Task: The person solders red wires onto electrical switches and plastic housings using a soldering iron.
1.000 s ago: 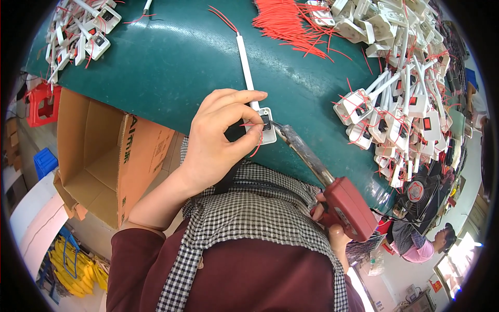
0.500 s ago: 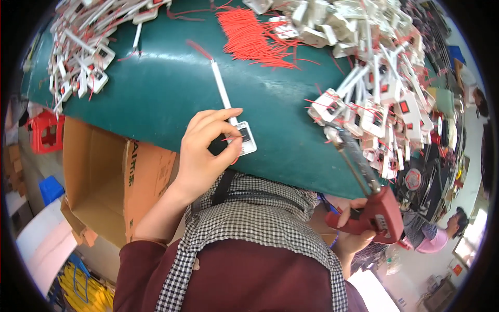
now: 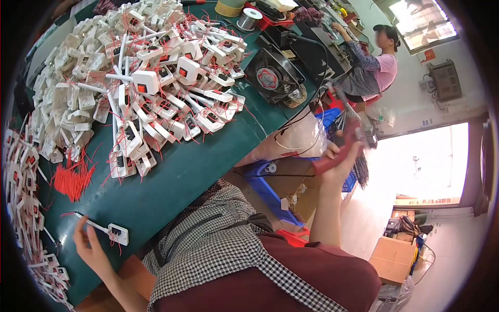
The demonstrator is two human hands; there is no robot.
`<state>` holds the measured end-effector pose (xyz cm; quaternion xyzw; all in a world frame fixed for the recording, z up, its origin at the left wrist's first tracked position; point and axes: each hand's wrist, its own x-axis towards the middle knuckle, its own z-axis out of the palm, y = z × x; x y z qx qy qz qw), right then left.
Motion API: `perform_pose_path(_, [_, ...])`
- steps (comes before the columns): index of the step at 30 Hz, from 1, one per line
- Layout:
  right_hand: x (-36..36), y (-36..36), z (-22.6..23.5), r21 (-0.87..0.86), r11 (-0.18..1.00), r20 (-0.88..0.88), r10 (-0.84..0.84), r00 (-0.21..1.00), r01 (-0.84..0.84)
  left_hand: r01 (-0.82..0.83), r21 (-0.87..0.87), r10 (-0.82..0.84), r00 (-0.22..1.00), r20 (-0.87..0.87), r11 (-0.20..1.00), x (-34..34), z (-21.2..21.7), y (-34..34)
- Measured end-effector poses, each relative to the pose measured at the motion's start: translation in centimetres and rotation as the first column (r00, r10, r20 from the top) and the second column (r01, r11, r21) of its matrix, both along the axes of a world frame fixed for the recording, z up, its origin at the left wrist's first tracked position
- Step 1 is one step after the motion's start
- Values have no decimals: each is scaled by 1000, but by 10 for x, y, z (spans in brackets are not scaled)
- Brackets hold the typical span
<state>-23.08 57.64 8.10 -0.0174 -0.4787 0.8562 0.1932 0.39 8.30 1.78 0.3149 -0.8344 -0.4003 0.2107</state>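
Note:
My left hand [image 3: 93,252] is at the table's near left, its fingers apart and its fingertips beside the white tube of a small switch housing. I cannot tell whether they touch it. The white switch housing [image 3: 119,234] lies with its dark inside facing up and thin red wires at it. My right hand [image 3: 337,165] is raised away from the table on the right, wrapped round the handle of a red soldering gun [image 3: 335,155]. The gun points up and away, its front end blurred by motion.
On the green table [image 3: 171,182] lie a large heap of white switch housings [image 3: 156,93], a bundle of red wires [image 3: 74,179] and a solder spool [image 3: 249,19]. A black fan [image 3: 274,77] stands at the corner. A blue crate [image 3: 267,195] is below; a co-worker [image 3: 382,67] sits beyond.
The view has swung to the right. My left hand has left the housing's inside, its fingers now spread near the tube. My right hand has carried the soldering gun away from the table.

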Motion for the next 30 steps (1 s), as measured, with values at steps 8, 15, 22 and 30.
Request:
perform_pose_path(8, [-47,0,-82,-374,889,124,331,935,-265,167,-547,-92,982,163,820,-54,6,-43])
perform_pose_path(15, [-20,12,-1,-276,885,-134,351,927,-375,194,-479,-123,977,176,856,-99,-1,-47])
perform_pose_path(22, [-18,-79,19,-4,877,-104,478,872,-481,115,-418,-64,989,132,901,-73,11,-42])
perform_pose_path(30, [7,-143,19,206,890,-21,420,907,-407,34,-548,104,970,219,836,-103,8,-46])
